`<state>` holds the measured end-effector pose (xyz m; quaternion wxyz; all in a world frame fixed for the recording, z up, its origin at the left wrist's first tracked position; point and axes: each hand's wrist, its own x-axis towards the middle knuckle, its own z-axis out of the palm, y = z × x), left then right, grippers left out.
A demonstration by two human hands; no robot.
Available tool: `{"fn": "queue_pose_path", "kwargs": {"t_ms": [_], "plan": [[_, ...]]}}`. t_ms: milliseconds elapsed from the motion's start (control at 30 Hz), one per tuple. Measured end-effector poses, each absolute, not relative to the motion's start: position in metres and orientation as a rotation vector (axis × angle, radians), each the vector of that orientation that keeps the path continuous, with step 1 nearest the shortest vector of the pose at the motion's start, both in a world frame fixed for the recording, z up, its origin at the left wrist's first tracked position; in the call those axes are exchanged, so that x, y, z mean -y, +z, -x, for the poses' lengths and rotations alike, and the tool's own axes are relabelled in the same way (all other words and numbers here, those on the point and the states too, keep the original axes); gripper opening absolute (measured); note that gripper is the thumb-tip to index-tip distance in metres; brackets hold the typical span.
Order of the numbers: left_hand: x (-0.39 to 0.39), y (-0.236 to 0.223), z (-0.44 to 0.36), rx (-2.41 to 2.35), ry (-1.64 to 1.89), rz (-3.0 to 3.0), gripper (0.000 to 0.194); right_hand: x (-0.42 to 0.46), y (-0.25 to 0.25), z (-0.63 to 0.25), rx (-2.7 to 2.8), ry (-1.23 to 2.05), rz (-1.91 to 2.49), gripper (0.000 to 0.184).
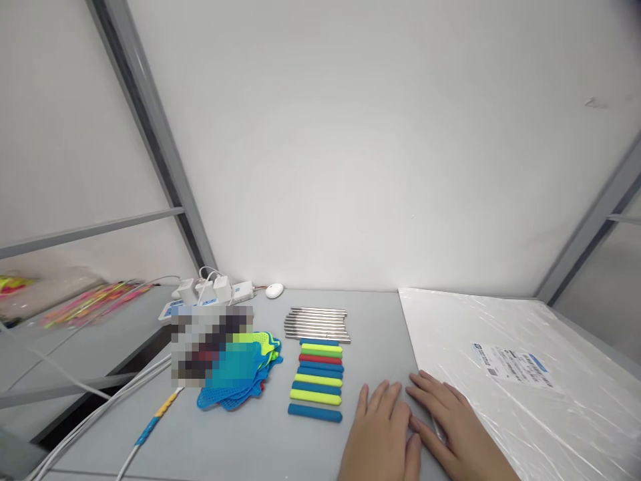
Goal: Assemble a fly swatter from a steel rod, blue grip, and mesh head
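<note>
My left hand [383, 427] lies palm down on the grey tabletop with its fingers stretched forward, holding nothing. Close beside it, my right hand [445, 417] also rests flat, fingers apart, by the edge of a white plastic-wrapped board [481, 321]. To the left of my hands is a column of coloured grip sleeves [315, 397] in blue, yellow-green, green and red. Behind them several thin metal rods [318, 324] lie side by side. Further left sits a pile of blue and yellow-green perforated mesh pieces [235, 391], overlapping one another and partly hidden by a pixelated patch.
A power strip [173, 310] with white plugs and a white mouse-like object [274, 290] stand at the back left. White cables [110, 394] run down the left side. Grey metal posts [160, 127] frame the white wall [350, 147]. A printed label [513, 366] is on the board.
</note>
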<state>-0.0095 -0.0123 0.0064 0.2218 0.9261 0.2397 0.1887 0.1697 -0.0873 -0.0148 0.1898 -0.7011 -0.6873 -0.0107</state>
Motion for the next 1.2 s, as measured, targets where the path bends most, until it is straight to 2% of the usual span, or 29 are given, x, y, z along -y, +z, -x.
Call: {"fn": "queue_pose_path", "kwargs": {"t_ms": [100,200,433,533,633,733,967,1200], "plan": [[0.017,0.019,0.025,-0.552,0.894,-2.464,0.023,0.089,-0.016,-0.171,1.906,-0.079,1.928,0.040],[0.010,0.029,0.061,-0.570,1.257,-2.379,0.018,0.092,-0.017,-0.172,1.872,-0.113,1.888,0.026],[-0.029,0.023,0.149,-1.217,1.429,-2.103,0.011,0.090,-0.004,-0.161,1.870,-0.190,1.818,0.010],[-0.032,0.021,0.153,-1.257,1.362,-2.060,0.010,0.064,0.021,-0.150,1.963,-0.187,1.685,0.006],[-0.032,0.023,0.146,-1.202,1.091,-2.185,0.012,0.015,0.049,-0.136,2.037,-0.056,1.622,0.019],[-0.032,0.024,0.142,-1.195,0.937,-2.256,0.011,-0.053,0.067,-0.120,2.104,0.062,1.622,0.016],[-0.041,0.008,0.146,-1.161,0.903,-2.334,0.009,-0.186,0.056,-0.092,2.222,0.205,1.710,0.019],[-0.042,-0.015,0.143,-1.142,1.005,-2.295,0.008,-0.214,0.048,-0.099,2.334,0.276,1.718,0.021]]}}
